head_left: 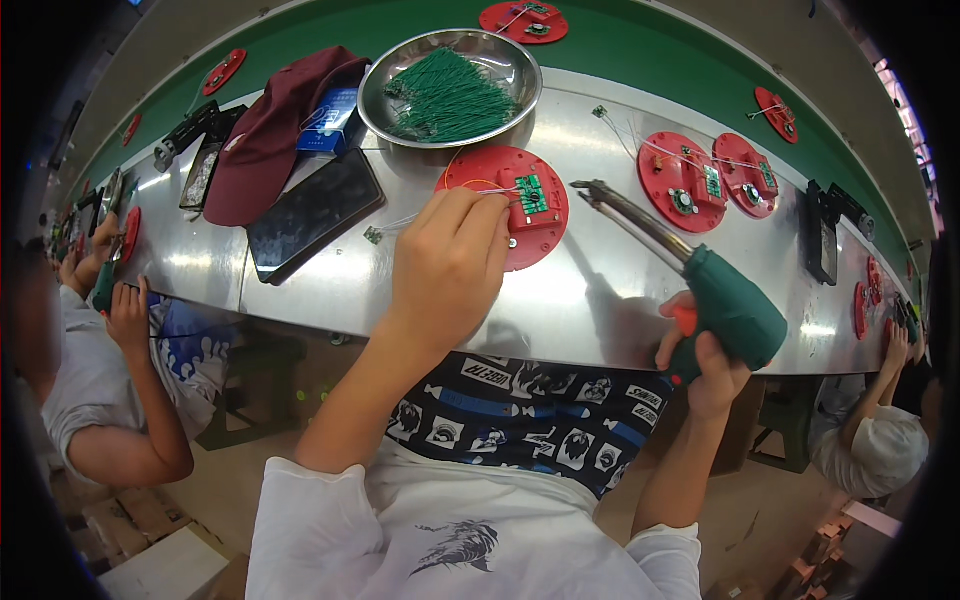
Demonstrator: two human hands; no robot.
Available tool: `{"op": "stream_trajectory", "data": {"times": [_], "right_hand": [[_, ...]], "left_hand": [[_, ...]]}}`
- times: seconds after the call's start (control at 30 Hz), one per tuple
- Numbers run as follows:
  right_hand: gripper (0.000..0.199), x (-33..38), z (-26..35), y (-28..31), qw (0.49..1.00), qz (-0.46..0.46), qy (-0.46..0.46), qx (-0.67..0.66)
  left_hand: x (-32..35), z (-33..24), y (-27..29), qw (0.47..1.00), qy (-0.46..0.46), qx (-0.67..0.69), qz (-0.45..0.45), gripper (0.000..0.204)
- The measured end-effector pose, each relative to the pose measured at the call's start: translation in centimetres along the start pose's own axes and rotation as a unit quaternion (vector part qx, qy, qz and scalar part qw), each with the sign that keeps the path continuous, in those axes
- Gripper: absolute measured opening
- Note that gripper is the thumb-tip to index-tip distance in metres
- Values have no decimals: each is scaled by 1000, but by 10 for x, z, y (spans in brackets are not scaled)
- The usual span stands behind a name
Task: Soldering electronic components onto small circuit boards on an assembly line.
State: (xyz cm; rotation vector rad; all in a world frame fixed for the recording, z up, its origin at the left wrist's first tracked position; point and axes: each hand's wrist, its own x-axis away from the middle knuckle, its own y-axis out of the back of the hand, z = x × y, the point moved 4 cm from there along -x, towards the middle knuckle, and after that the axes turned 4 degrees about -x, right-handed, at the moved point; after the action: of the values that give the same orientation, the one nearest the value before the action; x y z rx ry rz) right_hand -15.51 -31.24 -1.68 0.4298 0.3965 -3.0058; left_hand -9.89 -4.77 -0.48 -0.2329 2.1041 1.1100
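The left hand (450, 265) covers the near left part of the red disc (510, 205), so the fingertips and whatever they pinch there cannot be made out. The right hand (705, 365) wraps the green soldering gun (725, 300), hiding its grip. The maroon cap (270, 130) lies over part of the blue box (335, 120). The small parts on the far red discs (700, 180) are too small to tell. At the far left, the dark tools (195, 130) blur toward the rim, and the worktop (600, 300) bends out of view at both ends.
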Motion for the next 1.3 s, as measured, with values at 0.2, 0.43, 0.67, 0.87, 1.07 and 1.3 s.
{"op": "stream_trajectory", "data": {"times": [0.2,0.43,0.67,0.87,1.07,1.3], "right_hand": [[33,-4,5,-19,998,3,-35,61],[32,-3,3,-18,996,2,-47,77],[38,-3,0,-18,997,-13,-53,57],[39,-5,0,-18,997,-2,-61,46],[42,-11,-2,-13,995,23,-88,46],[53,-12,-7,-7,998,-17,-31,60]], "left_hand": [[-3,0,0,1000,3,3,20,15],[-3,1,-3,1000,2,4,19,17],[-3,1,-3,1000,-4,-3,17,16],[-4,1,-3,1000,-1,0,23,16],[-3,1,-4,1000,5,1,28,17],[-3,0,-3,999,9,2,35,18]]}}
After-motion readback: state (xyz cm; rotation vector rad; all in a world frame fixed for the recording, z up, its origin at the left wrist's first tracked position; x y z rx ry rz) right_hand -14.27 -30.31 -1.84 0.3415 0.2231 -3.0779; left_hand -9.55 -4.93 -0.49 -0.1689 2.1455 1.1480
